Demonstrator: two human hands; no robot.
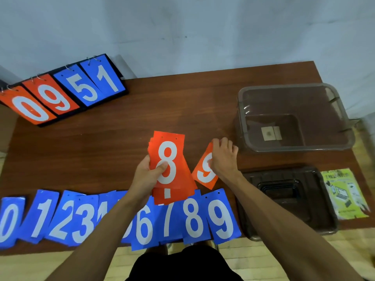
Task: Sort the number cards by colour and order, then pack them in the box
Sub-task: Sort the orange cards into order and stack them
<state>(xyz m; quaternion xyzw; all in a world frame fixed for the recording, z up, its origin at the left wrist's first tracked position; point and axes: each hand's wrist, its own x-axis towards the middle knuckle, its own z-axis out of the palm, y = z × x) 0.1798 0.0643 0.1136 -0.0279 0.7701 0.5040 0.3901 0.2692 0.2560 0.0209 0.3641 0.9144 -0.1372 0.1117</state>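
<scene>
Orange cards (170, 169), an 8 on top, sit stacked mid-frame, gripped by the left hand (148, 173); the right hand (223, 157) pinches the orange 9 card (205, 173) beside them. Blue cards (194, 218) line the surface (121, 142) at bottom; the clear box (294, 116) stands at right.

A flip scoreboard (60, 92) stands at the table's (142, 110) 10 o'clock corner, tilted back and displaying 0, 9, 5, 1. A green printed leaflet (344, 192) lies flat at the 4 o'clock edge. A pale wall (182, 27) rises at 12 o'clock.
</scene>
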